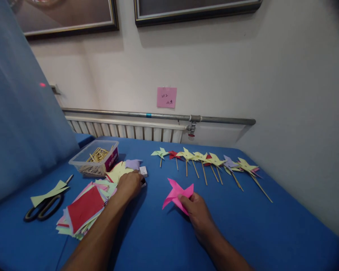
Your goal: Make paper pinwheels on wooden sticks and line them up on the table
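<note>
My right hand (197, 210) pinches a pink paper pinwheel (176, 193) that has no stick, holding it down on the blue table (243, 226). My left hand (129, 184) reaches forward and rests on a small white box (143, 172) beside a pile of coloured paper squares (86, 209); whether it grips anything is hidden. A clear plastic tub of wooden sticks (95, 157) stands just beyond the left hand. A row of finished pinwheels on sticks (211, 162) lies farther back on the table.
Black-handled scissors (43, 208) lie at the left with a pale green paper scrap (48, 193) over them. A radiator and metal pipe (158, 116) run along the wall behind the table. A pink note (166, 97) is stuck on the wall. A blue curtain (19, 124) hangs left.
</note>
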Tool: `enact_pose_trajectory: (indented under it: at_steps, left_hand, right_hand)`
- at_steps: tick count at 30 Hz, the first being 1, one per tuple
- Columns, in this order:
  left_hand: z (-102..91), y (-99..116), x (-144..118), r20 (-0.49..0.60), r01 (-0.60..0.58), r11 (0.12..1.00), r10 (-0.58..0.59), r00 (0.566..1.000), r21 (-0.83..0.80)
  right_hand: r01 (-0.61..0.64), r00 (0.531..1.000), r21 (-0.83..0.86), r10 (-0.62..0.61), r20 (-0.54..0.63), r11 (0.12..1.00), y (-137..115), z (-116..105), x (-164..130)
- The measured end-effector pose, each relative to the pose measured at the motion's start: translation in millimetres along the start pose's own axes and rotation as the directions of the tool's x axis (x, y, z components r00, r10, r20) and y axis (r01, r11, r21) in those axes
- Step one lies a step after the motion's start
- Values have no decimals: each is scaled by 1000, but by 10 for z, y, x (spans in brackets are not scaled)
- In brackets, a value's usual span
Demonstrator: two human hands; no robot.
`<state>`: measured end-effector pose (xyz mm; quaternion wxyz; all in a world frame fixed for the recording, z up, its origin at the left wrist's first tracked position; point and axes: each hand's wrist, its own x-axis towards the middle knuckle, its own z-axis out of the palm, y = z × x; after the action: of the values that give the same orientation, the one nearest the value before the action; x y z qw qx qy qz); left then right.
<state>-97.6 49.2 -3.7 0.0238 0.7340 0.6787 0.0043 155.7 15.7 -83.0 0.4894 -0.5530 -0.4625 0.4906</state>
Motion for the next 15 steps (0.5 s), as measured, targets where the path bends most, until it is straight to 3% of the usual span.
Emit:
enact_pose_trajectory:
  at_steps: [4, 11, 15]
  left_hand:
    - [28, 14, 6, -26, 29, 1000, -28, 999, 11]
    - [18, 43, -25, -34, -33, 998, 34, 999, 54]
    - [-8, 24, -35, -85, -16, 999, 13, 996, -30]
  right_hand:
    - [-3, 1000, -13, 3, -10, 1000, -27, 3, -10]
    - [-2, 1000, -25, 3, 6, 1000, -31, -16, -16]
    - [0, 1000, -15, 0, 24, 1000, -100, -16, -91]
